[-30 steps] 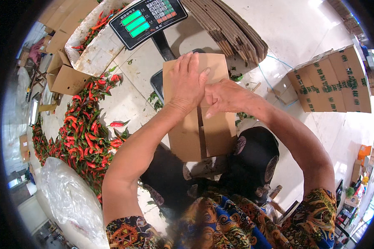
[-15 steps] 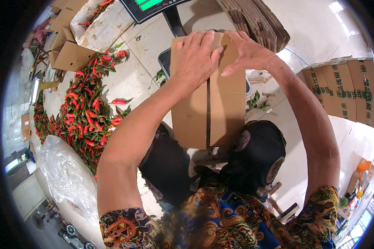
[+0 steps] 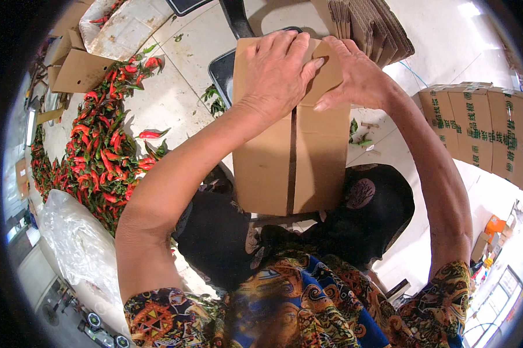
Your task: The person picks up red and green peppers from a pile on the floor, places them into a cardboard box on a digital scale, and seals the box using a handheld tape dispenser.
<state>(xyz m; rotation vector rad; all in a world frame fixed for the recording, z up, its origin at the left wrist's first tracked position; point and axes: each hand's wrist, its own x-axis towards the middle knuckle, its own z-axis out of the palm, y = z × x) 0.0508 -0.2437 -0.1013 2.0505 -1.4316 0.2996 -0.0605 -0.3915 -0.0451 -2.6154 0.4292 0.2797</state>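
Observation:
A tall brown cardboard box stands between my knees, its two top flaps meeting along a dark seam. My left hand lies flat over the far left part of the top, fingers stretched toward the far edge and thumb out to the right. At the far right corner, my right hand grips the box, its fingers at the edge and its thumb on the flap. A raised, curved piece of cardboard shows between the hands. Behind the box, the dark-rimmed platform of a scale is partly hidden.
Red and green chili peppers lie heaped on the tiled floor at left, beside a clear plastic bag. Flattened cartons are stacked at far right. Printed cardboard boxes stand to the right. The scale's post rises behind the box.
The view has shifted, and the scale's green display has passed out of sight at the top. Both hands remain on the far end of the box, with the left thumb slightly more raised.

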